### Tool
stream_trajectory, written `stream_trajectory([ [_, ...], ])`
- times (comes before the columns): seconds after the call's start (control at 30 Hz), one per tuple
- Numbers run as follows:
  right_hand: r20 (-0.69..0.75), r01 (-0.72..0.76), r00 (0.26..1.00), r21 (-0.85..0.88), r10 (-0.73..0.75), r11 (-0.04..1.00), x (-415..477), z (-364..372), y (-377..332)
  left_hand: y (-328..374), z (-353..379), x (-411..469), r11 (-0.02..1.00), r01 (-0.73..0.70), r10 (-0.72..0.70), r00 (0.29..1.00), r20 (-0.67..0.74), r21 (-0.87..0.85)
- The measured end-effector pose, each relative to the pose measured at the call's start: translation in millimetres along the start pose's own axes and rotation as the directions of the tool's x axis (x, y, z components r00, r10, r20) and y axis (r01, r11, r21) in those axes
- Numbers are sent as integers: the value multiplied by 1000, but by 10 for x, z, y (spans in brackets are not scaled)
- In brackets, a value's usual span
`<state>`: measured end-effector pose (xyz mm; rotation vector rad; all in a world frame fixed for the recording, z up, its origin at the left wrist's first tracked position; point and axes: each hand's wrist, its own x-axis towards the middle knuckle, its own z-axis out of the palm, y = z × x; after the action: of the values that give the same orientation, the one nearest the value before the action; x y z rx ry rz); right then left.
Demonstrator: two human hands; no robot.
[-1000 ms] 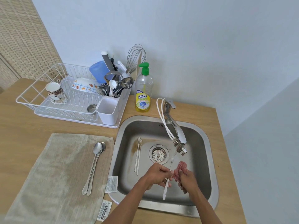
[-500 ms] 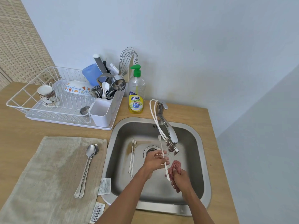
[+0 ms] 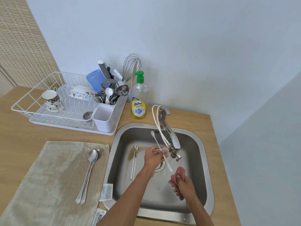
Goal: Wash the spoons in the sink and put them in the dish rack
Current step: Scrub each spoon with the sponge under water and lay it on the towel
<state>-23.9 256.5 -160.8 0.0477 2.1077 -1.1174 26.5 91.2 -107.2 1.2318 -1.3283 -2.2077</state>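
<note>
My left hand (image 3: 154, 156) pinches a long white spoon (image 3: 156, 142) over the steel sink (image 3: 206, 162), its bowl end raised toward the back left, just left of the tap (image 3: 169, 132). My right hand (image 3: 183, 186) grips a red mesh scrubber (image 3: 179, 173) lower right of the spoon's end, apart from it. Two more long spoons (image 3: 133, 162) lie side by side on the sink floor at the left. Two metal spoons (image 3: 88, 173) lie on the grey towel (image 3: 48, 180). The white dish rack (image 3: 40, 103) stands back left, with a cutlery holder (image 3: 104, 118) full of utensils.
A green-capped dish soap bottle (image 3: 139, 98) stands between rack and tap. A patterned mug (image 3: 51, 100) and a plate sit in the rack. White hoses loop off the tap. The wall runs close behind, and the wooden counter ends at the right.
My left hand has lifted the white spoon away from the scrubber and swung its bowl end up toward the back left. My right hand with the scrubber has dropped slightly.
</note>
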Motion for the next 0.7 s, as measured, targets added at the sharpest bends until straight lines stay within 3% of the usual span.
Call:
stream_trajectory([
  [0.17,21,12,1000,17,-12,1000,61,68,-13,110,-214,-59,1000,12,-12,1000,11,-4],
  [0.33,96,-6,995,158,-9,987,30,192,-129,228,-680,-225,989,-51,55,998,-22,138],
  [0.5,147,-37,989,240,1,970,11,312,-273,275,-1303,-395,956,-50,107,977,-183,289],
  [0.57,134,-50,991,263,14,964,4,341,-353,268,-1546,-458,905,-41,163,953,-256,423],
  [0.7,140,-79,989,296,39,952,1,395,-473,234,-2065,-606,683,70,306,876,-372,727],
])
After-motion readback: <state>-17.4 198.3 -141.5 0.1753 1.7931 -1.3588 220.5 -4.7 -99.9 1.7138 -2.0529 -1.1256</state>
